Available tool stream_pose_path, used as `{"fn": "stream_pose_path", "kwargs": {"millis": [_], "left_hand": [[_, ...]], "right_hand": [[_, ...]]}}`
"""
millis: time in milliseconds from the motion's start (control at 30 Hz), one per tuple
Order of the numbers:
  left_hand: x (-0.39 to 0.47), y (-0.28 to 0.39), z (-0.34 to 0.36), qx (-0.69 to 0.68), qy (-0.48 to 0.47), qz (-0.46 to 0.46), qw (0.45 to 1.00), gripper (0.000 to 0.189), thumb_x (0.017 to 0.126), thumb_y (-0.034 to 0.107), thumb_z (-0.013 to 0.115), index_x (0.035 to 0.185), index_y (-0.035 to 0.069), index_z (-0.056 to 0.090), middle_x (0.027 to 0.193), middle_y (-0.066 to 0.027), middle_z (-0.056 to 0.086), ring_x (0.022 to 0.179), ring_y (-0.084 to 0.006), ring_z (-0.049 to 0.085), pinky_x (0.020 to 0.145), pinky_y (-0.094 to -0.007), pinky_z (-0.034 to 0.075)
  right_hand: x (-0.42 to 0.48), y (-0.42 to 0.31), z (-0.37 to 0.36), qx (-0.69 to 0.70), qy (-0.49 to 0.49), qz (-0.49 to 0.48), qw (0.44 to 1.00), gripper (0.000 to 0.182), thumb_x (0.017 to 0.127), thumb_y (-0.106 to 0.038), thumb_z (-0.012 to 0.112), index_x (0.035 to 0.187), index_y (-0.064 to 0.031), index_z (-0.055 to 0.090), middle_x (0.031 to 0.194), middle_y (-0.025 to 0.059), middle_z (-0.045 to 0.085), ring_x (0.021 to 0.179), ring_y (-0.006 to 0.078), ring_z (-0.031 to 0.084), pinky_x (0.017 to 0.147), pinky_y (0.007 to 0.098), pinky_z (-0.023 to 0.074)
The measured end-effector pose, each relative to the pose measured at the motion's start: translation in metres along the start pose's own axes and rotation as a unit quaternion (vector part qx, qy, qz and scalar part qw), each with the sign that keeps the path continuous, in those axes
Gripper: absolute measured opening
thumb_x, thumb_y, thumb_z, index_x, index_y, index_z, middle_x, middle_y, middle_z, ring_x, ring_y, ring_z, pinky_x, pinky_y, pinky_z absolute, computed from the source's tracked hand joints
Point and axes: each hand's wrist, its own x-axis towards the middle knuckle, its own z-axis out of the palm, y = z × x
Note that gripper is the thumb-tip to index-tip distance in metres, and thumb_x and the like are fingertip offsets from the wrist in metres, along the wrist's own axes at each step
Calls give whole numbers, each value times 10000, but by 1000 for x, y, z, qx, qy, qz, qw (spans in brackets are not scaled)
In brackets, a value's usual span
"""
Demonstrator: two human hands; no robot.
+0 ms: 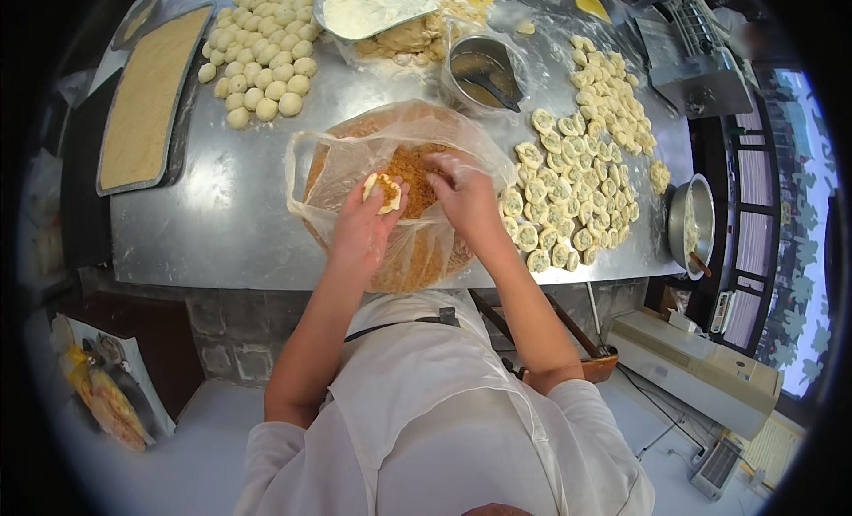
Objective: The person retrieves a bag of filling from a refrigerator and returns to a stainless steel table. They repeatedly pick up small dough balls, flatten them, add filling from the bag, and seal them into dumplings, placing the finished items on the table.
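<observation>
In my left hand point(367, 226) lies a small flattened piece of dough point(384, 194) with orange-brown crumbs on it. My right hand point(461, 191) is at the right edge of the loose orange-brown crumbly filling point(418, 176), its fingers curled; whether they pinch any crumbs I cannot tell. A clear plastic bag point(303, 176) holds this filling, over a large round mass of similar colour. Right of the bag are many small dough pieces topped with greenish filling point(560, 191). Beyond them lie plain dough lumps point(609, 93). Round dough balls point(266, 70) are clustered at the upper left.
On the steel table point(219, 203) stand a long tray point(156, 100) of pale crumbs at left, a pan of flour point(373, 7) and a pot point(484, 73) of liquid with a black ladle behind the bag. A steel bowl point(692, 226) sits at the right edge, near a machine point(699, 83).
</observation>
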Motion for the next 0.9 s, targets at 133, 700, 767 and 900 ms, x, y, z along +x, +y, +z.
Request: {"fn": "stream_pose_path", "kwargs": {"millis": [133, 700, 767, 900], "left_hand": [[-8, 7, 8, 58, 37, -4, 998, 407, 1042, 78, 465, 1439, 30, 386, 1369, -158, 525, 1261, -290, 554, 1105, -453, 436], [21, -6, 9, 14, -49, 2, 999, 377, 1069, 222, 463, 1375, 4, 478, 1337, -141, 569, 1229, -266, 570, 1024, -454, 493], [31, -9, 3, 28, -59, 6, 998, 359, 1065, 227, 480, 1364, 29, 492, 1349, -137, 565, 1237, -268, 566, 1028, -452, 504], [33, -16, 15, 67, -37, 3, 997, 338, 1054, 139, 491, 1381, 56, 477, 1348, -131, 551, 1237, -263, 559, 1013, -419, 519]], "right_hand": [[2, 7, 13, -117, -41, -60, 990, 242, 788, -101, 692, 999, 18, 703, 993, 231, 693, 915, 384, 669, 751, 446, 544], [3, 1, -7, 30, -4, -43, 999, 131, 818, -114, 685, 897, -11, 669, 827, 204, 665, 768, 403, 644, 682, 452, 510], [3, 0, 11, -4, 20, -118, 993, 115, 815, -92, 675, 885, -4, 649, 833, 206, 645, 781, 406, 629, 680, 460, 501], [-7, 8, 22, -5, 56, -133, 989, 114, 816, -66, 655, 894, 8, 620, 885, 202, 619, 830, 407, 609, 693, 469, 487]]}}
